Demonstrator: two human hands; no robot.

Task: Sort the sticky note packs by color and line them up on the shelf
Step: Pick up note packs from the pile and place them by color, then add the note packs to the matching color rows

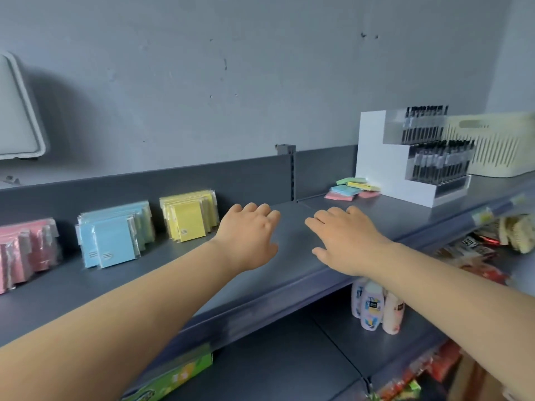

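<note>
Centrally, bare left hand (249,233) and right hand (344,238) hover spread and empty over the dark grey metal shelf (289,264); wrapped yellow sticky note packs (188,218) stand left of them

This is a small shop. A dark grey metal retail shelf (289,256) with a slotted upright runs across the frame, with price-tag strips along its front edge at right. Wrapped sticky note packs (113,235) stand grouped by colour at left, a tiered pen display (419,157) sits at upper right, and lotion bottles (376,308) and packaged snacks (477,250) fill lower shelves at right.
</note>
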